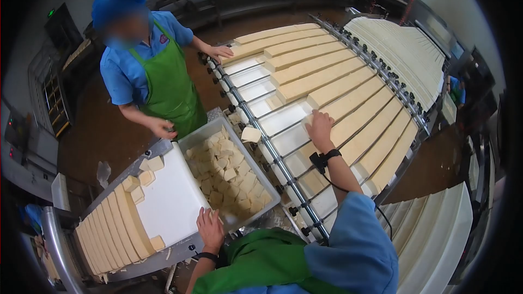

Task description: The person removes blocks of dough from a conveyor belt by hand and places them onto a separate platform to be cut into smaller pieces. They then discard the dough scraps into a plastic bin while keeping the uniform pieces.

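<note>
the right hand (321, 129), fingers loosely spread, is at the near end of a long pale loaf (354, 99) lying among others on the rod-divided conveyor (286, 122). the left hand (210, 230) is at the edge of a white belt (173, 196), beside a crate (260, 169) of cut pieces (223, 166); whether its fingers grip anything, i cannot tell.

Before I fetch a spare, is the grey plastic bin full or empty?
Partly full: the grey bin holds heaped pale cut pieces, with bare inner wall showing above.
</note>
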Demonstrator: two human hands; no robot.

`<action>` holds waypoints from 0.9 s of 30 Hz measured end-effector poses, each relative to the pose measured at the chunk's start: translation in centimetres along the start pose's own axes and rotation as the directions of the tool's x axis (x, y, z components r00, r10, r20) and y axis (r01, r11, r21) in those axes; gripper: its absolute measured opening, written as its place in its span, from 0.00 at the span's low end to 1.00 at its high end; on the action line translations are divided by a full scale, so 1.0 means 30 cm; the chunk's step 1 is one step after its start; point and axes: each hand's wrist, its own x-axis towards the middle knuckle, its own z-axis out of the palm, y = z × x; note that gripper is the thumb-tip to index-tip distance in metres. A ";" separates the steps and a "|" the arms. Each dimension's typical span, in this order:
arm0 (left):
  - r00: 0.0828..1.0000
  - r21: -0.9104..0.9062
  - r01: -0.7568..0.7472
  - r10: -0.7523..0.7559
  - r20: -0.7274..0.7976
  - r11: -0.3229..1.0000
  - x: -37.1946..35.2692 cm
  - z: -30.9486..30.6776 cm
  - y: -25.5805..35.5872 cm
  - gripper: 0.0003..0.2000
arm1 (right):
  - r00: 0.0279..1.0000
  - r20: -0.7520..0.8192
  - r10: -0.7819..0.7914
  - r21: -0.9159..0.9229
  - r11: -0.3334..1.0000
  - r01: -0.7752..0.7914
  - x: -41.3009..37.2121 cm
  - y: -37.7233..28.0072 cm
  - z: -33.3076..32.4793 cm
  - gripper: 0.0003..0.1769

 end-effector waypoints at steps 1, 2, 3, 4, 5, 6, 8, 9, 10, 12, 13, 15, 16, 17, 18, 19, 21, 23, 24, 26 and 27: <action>1.000 -0.003 0.012 -0.012 0.009 1.000 -0.002 -0.002 0.003 0.19 | 0.999 0.054 0.002 -0.125 0.992 0.005 0.004 0.002 0.004 0.35; 1.000 -0.006 0.015 -0.015 0.008 1.000 -0.002 0.000 0.001 0.19 | 0.999 0.045 0.022 -0.116 0.993 -0.017 0.007 0.007 0.005 0.37; 1.000 -0.007 0.017 -0.017 0.007 1.000 -0.004 0.004 -0.004 0.19 | 0.998 0.036 0.042 -0.106 0.994 -0.038 0.008 0.012 0.004 0.39; 1.000 -0.007 0.021 -0.021 0.006 1.000 0.000 0.006 -0.007 0.19 | 0.998 0.029 0.062 -0.095 0.994 -0.059 0.009 0.005 -0.002 0.41; 1.000 -0.006 0.022 -0.022 0.010 1.000 0.002 0.004 -0.010 0.19 | 0.997 0.035 0.066 -0.131 0.989 -0.061 0.010 0.004 0.005 0.44; 1.000 -0.005 0.023 -0.023 0.015 1.000 0.002 0.001 -0.010 0.19 | 0.996 0.042 0.073 -0.169 0.984 -0.065 0.009 0.005 0.012 0.46; 0.999 -0.013 0.024 -0.023 0.031 1.000 0.002 -0.008 -0.004 0.19 | 0.971 0.173 0.168 -0.182 0.974 -0.136 0.025 0.003 0.004 0.54; 0.999 -0.019 0.024 -0.023 0.040 1.000 0.006 -0.016 -0.002 0.19 | 0.960 0.202 0.192 -0.180 0.971 -0.156 0.030 0.008 0.002 0.54; 0.999 -0.024 0.027 -0.026 0.048 0.999 0.010 -0.021 -0.002 0.18 | 0.949 0.231 0.212 -0.177 0.969 -0.174 0.035 0.015 0.002 0.55; 1.000 -0.081 0.001 0.000 0.007 0.997 0.009 -0.013 -0.018 0.18 | 0.935 0.268 0.230 -0.232 0.958 -0.169 0.053 0.037 0.026 0.56; 1.000 -0.107 -0.008 0.007 -0.012 0.994 -0.003 -0.016 -0.027 0.18 | 0.943 0.241 0.229 -0.254 0.953 -0.166 0.055 0.052 0.050 0.56; 0.994 -0.176 0.024 -0.042 -0.100 0.984 -0.031 -0.048 -0.044 0.19 | 0.961 0.194 0.198 -0.294 0.946 -0.136 0.060 0.080 0.100 0.56; 0.984 -0.201 0.053 -0.086 -0.154 0.978 -0.045 -0.070 -0.059 0.19 | 0.960 0.208 0.186 -0.254 0.958 -0.130 0.057 0.105 0.101 0.56; 0.974 -0.207 0.081 -0.122 -0.192 0.975 -0.065 -0.100 -0.081 0.19 | 0.962 0.228 0.152 -0.205 0.973 -0.105 0.063 0.137 0.112 0.56; 0.957 -0.205 0.122 -0.170 -0.236 0.971 -0.092 -0.138 -0.110 0.18 | 0.960 0.231 0.155 -0.223 0.969 -0.103 0.084 0.196 0.178 0.55; 0.932 -0.197 0.171 -0.223 -0.285 0.966 -0.126 -0.178 -0.141 0.18 | 0.963 0.206 0.172 -0.219 0.968 -0.126 0.073 0.146 0.125 0.54; 0.823 -0.171 0.380 -0.416 -0.385 0.909 -0.213 -0.232 -0.205 0.18 | 0.986 0.104 0.130 -0.272 0.957 -0.098 0.034 -0.056 -0.008 0.48; 0.638 -0.195 0.597 -0.608 -0.473 0.778 -0.303 -0.256 -0.267 0.18 | 0.978 -0.130 -0.164 -0.122 0.981 0.148 -0.001 -0.240 -0.040 0.39; 0.510 -0.209 0.691 -0.672 -0.537 0.692 -0.353 -0.242 -0.304 0.19 | 0.899 -0.260 -0.353 0.049 0.925 0.378 -0.037 -0.329 0.023 0.34; 0.210 -0.293 0.845 -0.782 -0.586 0.447 -0.417 -0.231 -0.375 0.22 | 0.784 -0.309 -0.537 0.375 0.689 0.620 -0.204 -0.624 0.009 0.25; 0.062 -0.344 0.882 -0.804 -0.591 0.321 -0.441 -0.219 -0.411 0.23 | 0.765 -0.207 -0.610 0.548 0.575 0.607 -0.339 -0.820 -0.063 0.21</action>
